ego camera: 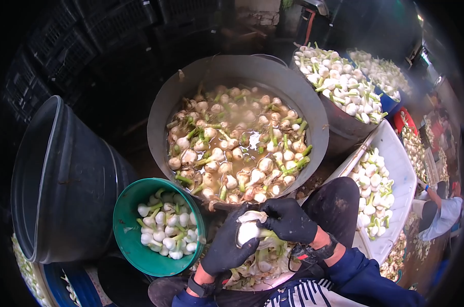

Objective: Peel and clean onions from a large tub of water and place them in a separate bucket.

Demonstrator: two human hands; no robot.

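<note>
My left hand, in a black glove, is wrapped around a white garlic bulb above my lap. My gloved right hand pinches loosened papery skin at the top of that bulb, its green stem pointing right. Below both hands lies a heap of peeled garlic skins and stems. Just in front stands a wide grey tub of murky water with many unpeeled, brownish garlic bulbs floating in it. A green bucket beside my left hand holds clean white bulbs.
A tilted dark barrel stands at left. At right are a white plastic tray of garlic and a heaped drum, with a blue container behind it. Another person sits at far right. Stacked crates line the back.
</note>
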